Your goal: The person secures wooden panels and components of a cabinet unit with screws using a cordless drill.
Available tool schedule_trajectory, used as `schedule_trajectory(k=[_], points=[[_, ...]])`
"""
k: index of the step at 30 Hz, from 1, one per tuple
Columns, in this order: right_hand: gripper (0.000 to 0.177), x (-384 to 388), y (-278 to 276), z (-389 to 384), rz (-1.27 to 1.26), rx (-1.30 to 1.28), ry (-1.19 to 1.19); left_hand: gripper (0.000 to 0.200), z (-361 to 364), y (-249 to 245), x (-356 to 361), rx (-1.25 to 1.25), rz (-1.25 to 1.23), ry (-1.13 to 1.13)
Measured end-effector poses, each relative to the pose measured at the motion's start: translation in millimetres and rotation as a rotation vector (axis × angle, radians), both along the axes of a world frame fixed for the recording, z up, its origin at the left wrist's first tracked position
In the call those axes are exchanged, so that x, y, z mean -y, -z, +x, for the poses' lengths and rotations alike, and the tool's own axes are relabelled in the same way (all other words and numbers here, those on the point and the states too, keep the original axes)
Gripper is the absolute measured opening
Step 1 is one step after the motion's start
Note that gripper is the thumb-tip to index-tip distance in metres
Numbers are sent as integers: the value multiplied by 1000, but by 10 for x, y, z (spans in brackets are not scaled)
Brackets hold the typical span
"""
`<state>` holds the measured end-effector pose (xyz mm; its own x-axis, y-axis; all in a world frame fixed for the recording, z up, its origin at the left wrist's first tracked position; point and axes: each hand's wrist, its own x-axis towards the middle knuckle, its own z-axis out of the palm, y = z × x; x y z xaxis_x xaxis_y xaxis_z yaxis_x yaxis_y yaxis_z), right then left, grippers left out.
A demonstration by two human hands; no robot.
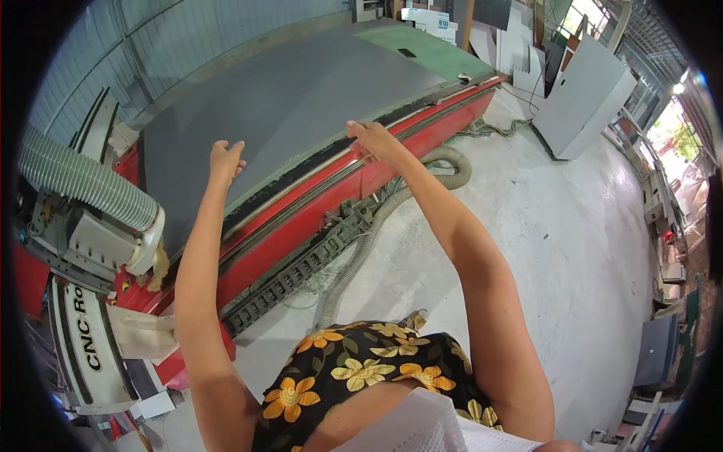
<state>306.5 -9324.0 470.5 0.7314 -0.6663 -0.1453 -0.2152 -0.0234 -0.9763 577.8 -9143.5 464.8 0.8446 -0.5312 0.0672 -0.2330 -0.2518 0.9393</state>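
My left hand (227, 160) is held out over a large dark grey sheet (301, 94) lying on the bed of a red CNC router. Its thumb and a finger point up and apart, with nothing between them. Near the sheet's front edge, my right hand (367, 141) reaches out with loosely bent fingers and holds nothing. Both hands overlap the machine in this view, the right one above the red side rail (361, 183).
At left stands the router's gantry (86, 339) with a ribbed dust hose (90, 177). A green board (422, 49) covers the bed's far end. Along the machine's side run a cable chain (297, 275) and a floor hose (376, 222). A grey cabinet (584, 98) stands at right.
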Motion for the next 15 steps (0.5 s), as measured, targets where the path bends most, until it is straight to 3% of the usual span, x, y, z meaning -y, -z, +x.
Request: schedule_trajectory(k=[6,15], points=[[39,832,-34,-687,-34,40,-35,69,-663,53,858,-59,23,-2],[46,2173,203,-1701,38,32,-8,66,-1564,331,2138,-104,33,-2]])
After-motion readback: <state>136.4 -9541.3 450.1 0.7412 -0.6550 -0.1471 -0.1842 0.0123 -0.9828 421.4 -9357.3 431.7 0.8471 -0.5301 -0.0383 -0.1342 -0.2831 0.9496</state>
